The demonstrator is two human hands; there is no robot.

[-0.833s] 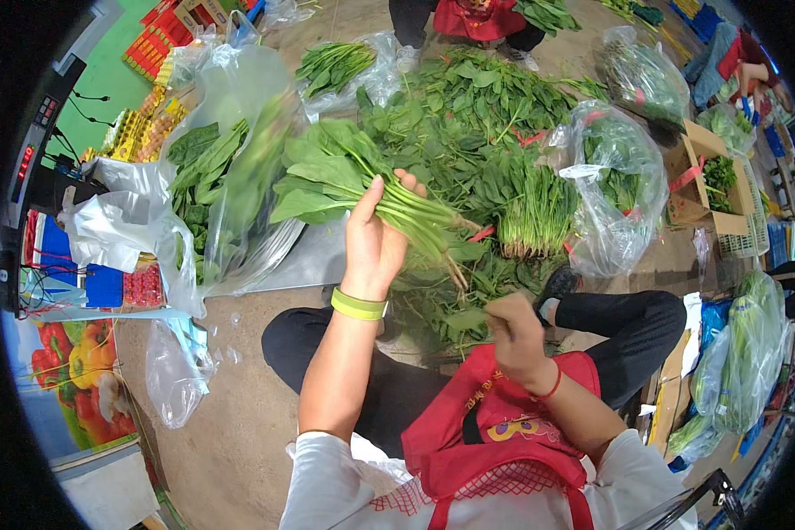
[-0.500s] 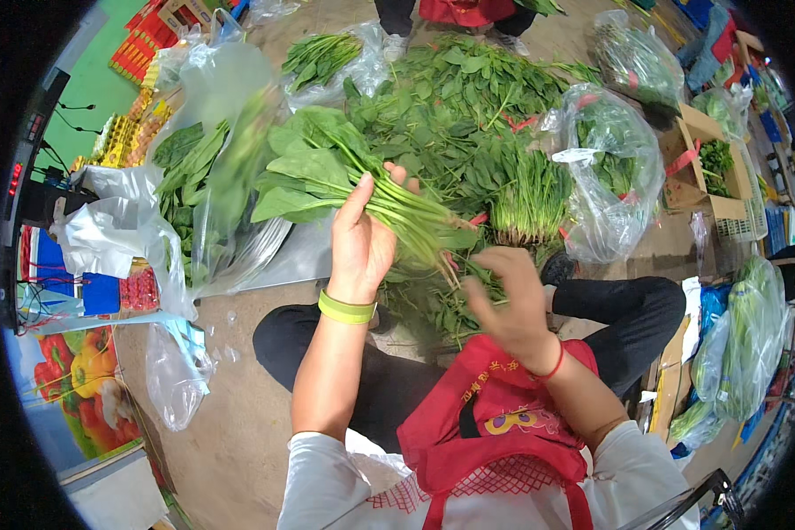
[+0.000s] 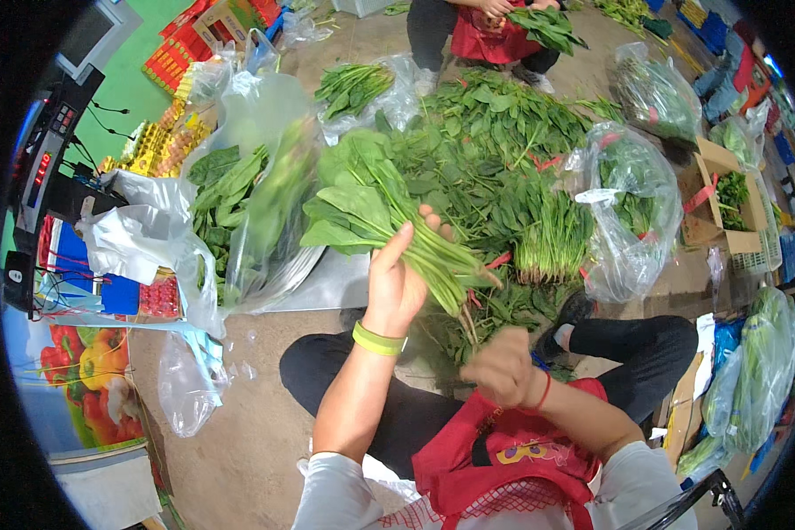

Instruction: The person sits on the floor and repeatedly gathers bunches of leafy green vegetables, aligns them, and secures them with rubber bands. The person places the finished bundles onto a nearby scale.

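Note:
My left hand (image 3: 401,281), with a yellow-green band at the wrist, is closed around a bunch of spinach (image 3: 362,201). The broad leaves point to the upper left. Its stems and pinkish root ends (image 3: 470,311) stick out to the lower right. Close below those roots, apart from them, is my right hand (image 3: 506,367). Its fingers look bent but are smeared by motion, and I cannot see anything in them. Beyond my hands a large heap of loose spinach (image 3: 495,132) covers the floor, with a bundle of upright stems (image 3: 548,243) at its near right.
Clear plastic bags of greens stand left (image 3: 265,212) and right (image 3: 625,212) of the heap. A cardboard box (image 3: 724,199) and a bagged bundle of long greens (image 3: 751,371) are at the right. Across the heap a person holds greens (image 3: 548,28). My legs are folded around the near side.
The whole view has shifted, and the person across the heap shows more. My left hand still holds the spinach. My right hand has drawn down from the root ends, its fingers more bent.

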